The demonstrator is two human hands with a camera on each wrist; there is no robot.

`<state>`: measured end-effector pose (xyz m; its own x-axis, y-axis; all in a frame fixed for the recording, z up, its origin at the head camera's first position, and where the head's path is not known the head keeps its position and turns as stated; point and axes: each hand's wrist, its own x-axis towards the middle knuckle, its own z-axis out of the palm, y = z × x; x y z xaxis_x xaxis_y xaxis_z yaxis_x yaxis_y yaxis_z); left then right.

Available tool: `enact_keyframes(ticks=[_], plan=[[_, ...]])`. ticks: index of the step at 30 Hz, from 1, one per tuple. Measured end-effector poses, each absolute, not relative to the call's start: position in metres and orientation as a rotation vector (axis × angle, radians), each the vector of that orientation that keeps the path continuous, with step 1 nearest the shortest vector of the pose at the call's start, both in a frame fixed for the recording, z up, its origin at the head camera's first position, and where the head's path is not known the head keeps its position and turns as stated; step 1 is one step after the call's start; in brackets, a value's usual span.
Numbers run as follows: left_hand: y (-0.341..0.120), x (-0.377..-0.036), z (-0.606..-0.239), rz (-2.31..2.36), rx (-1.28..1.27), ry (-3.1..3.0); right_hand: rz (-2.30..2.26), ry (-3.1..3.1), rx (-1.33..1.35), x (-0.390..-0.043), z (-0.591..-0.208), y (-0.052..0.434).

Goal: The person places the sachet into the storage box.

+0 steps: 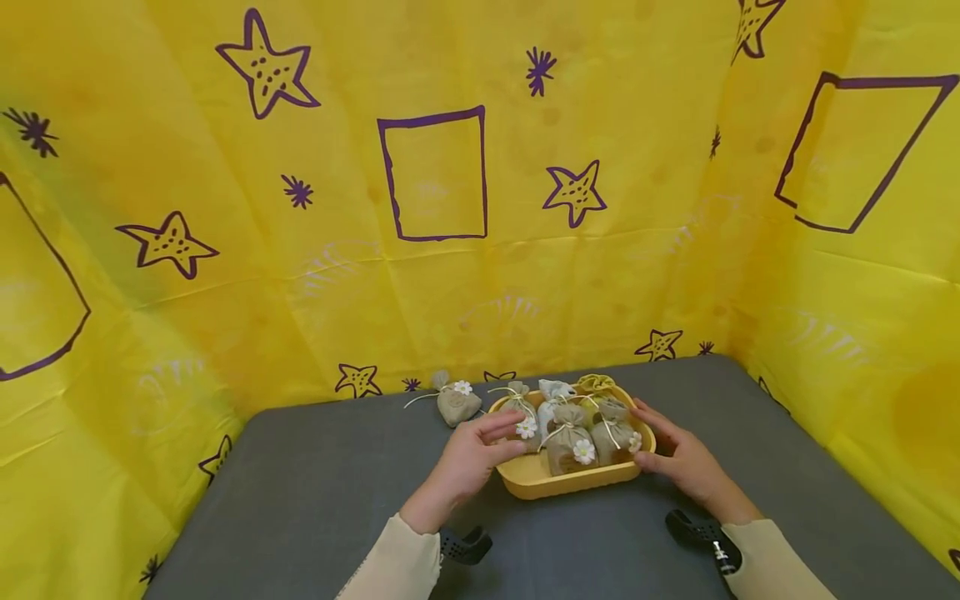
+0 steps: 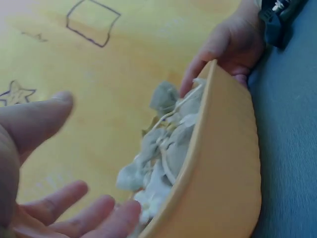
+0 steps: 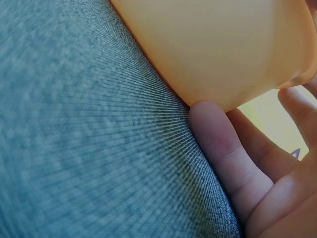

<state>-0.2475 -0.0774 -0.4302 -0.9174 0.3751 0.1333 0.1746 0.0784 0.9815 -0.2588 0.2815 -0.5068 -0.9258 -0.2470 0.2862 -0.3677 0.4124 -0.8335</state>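
A yellow oval tray [image 1: 534,482] sits on the grey table and holds several small burlap sachets [image 1: 568,442] tied with string and white daisies. My right hand [image 1: 678,457] grips the tray's right end, thumb along the rim and fingers against its outer side. In the left wrist view the same hand [image 2: 233,47] pinches the far rim of the tray [image 2: 223,173]. My left hand [image 1: 474,457] is open at the tray's left rim, fingertips [image 2: 106,218] by the sachets [image 2: 166,148], thumb spread apart. From the right wrist, a finger [image 3: 223,148] lies under the tray's edge [image 3: 223,44].
One more burlap sachet [image 1: 457,403] lies on the grey tablecloth [image 1: 300,500] just left of the tray, near the back wall. Yellow sheets with purple stars and squares [image 1: 435,175] close off the back and both sides.
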Motion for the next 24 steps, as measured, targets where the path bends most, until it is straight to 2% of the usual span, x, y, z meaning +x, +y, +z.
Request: enact_keyframes(ticks=[7, 16, 24], plan=[[-0.128, -0.248, -0.442, 2.120, 0.422, 2.113, 1.539, -2.555, 0.514, -0.256, -0.508, 0.283], [-0.173, -0.257, -0.475, 2.246, 0.078, 2.098, 1.569, -2.537, 0.527, -0.256, -0.508, 0.284], [-0.191, -0.270, -0.497, 2.350, 0.032, 1.934, 1.616, -2.509, 0.552, -0.259, -0.509, 0.282]])
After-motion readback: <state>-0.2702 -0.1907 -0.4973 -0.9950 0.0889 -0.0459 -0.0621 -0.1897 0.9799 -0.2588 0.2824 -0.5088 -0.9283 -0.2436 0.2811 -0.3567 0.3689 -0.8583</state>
